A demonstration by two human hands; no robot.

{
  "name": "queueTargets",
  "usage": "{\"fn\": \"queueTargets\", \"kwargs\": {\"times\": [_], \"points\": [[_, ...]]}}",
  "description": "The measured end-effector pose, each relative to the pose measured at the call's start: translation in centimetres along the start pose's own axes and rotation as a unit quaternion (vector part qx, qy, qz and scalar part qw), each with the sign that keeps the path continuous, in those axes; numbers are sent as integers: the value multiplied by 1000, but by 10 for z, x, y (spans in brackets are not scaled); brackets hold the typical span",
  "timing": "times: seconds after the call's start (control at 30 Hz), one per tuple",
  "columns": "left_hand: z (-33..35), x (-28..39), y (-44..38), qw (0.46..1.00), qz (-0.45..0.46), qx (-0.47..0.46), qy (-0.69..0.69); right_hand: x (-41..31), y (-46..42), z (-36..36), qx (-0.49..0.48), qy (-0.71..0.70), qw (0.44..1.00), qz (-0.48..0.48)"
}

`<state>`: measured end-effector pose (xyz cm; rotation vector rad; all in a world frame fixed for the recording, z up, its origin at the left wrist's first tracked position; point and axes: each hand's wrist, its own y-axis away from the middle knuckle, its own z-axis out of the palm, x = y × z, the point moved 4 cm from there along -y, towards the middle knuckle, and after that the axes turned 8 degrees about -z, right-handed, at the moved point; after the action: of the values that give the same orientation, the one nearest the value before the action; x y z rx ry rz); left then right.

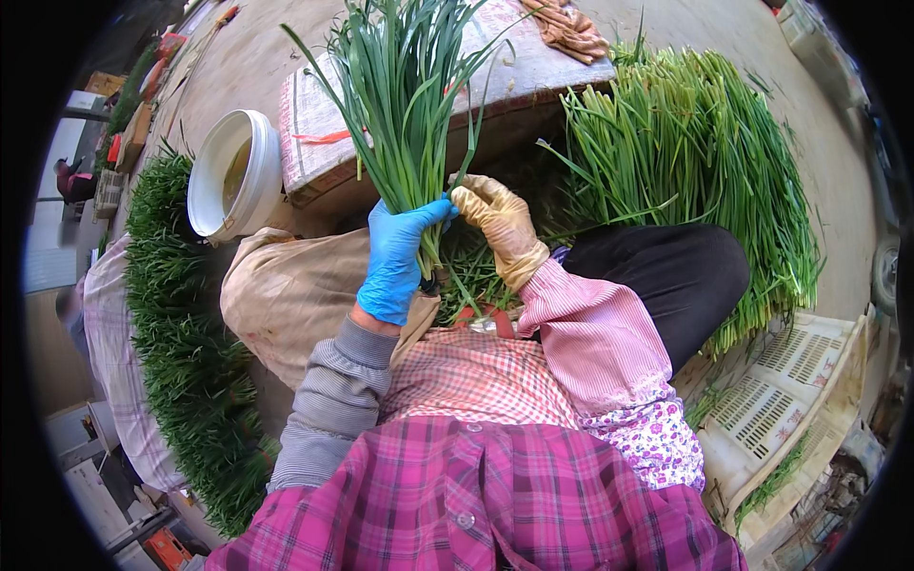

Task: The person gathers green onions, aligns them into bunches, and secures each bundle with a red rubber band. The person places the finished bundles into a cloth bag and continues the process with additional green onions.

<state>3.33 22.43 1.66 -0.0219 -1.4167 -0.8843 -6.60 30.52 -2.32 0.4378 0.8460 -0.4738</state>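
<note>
My left hand (397, 260), in a blue disposable glove, is wrapped around the lower stems of a bunch of flat-leaved garlic chives (407, 121). The leaves fan upward, away from me, and the cut stem ends poke out below the fist. Beside it my right hand (502, 225) wears a yellowish, stained glove. Its thumb and forefinger pinch together on a single chive leaf (474, 132) at the right side of the bunch. Loose green trimmings (475, 275) lie in my lap between my knees, under both hands.
A large heap of chives (700, 135) stands to my right, above a cream plastic crate (778, 385). Ahead is a sack-covered block (321, 135) with a crumpled cloth (568, 28). At left are a white bucket (246, 171), a row of bundled greens (186, 357) and another person's plaid clothing (128, 371).
</note>
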Motion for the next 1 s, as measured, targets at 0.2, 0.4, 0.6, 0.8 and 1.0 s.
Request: {"fn": "queueTargets", "kwargs": {"times": [0.2,0.4,0.6,0.8,1.0], "points": [[-13,6,30,911,186,58,-363,-14,2,48,-136,-58,988,38],[-45,21,81,748,191,24,-635,4,22,74,48,-223,964,139],[-74,35,102,943,-139,-193,-231,23,43,91,-31,-329,930,163],[-94,8,130,910,-324,-234,-110,31,64,106,-116,-312,918,214],[-105,6,151,879,-391,-271,-12,41,67,107,-135,-289,925,204]]}}
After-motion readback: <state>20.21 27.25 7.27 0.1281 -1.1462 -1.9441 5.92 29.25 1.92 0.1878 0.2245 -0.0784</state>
